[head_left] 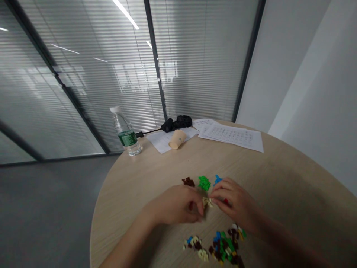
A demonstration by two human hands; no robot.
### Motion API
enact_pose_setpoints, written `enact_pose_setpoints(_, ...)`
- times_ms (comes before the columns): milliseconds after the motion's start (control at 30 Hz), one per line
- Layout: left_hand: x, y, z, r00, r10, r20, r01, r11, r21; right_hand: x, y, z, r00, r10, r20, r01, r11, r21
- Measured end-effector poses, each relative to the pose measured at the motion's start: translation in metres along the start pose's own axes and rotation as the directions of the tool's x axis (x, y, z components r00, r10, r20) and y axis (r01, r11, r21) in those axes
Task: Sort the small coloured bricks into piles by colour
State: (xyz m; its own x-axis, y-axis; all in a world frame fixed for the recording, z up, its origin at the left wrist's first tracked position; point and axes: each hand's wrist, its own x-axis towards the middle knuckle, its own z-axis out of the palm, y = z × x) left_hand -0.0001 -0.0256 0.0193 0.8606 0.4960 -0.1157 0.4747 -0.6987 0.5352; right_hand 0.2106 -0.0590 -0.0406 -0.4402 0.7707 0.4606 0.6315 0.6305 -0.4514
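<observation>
Left hand (178, 204) half curled, palm down, fingers bent over at the near edge of the cream pieces (206, 202); fingertips blurred, cannot tell if a piece is pinched. Dark red bit (191, 205) shows in the gap between its thumb and fingers, cannot tell if held. Right hand (237, 201) across from it, fingers partly bent and a little spread, tips at the other side of the cream pieces; grip cannot be told either. Red bit (225, 201) shows between its fingers, held or just lying under, unclear. Cream pieces sit on the worktop (125, 193) right between both hands. Just beyond left hand: brown pile (188, 181). Beyond the gap between hands: green pile (204, 183). Just past right hand's fingertips: blue pile (217, 179), partly covered by them. On the near side of the hands, toward the body: small mixed pile (195, 242), cream clump (203, 255) just beside it, then bigger mixed pile (224, 245) below right hand, with green, brown, blue, yellow in it. Farther out past left hand: cup (177, 139) on its side on a sheet (159, 143), black bundle (182, 121) behind it, bottle (127, 136) standing off to the left. Far past right hand: printed papers (231, 136), overlapping. Farthest out: blinds (200, 74) behind glass, white wall (320, 93) on right hand's side
</observation>
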Motion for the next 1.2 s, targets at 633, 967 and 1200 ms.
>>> enact_pose_setpoints(633,-0.002,0.002,0.006,0.971,0.013,0.24,0.007,0.997,-0.081,-0.002,-0.007,-0.001,0.998,-0.069,-0.013,0.069,0.997,0.043)
enact_pose_setpoints(967,-0.004,-0.013,-0.004,0.991,0.035,0.129,-0.001,0.966,-0.259,-0.002,-0.029,-0.003,0.993,-0.119,0.009,0.115,0.977,0.181)
enact_pose_setpoints(1200,-0.001,-0.012,0.0,0.993,0.06,0.104,-0.025,0.95,-0.31,-0.004,-0.045,0.005,0.944,0.242,0.225,-0.305,0.899,0.313)
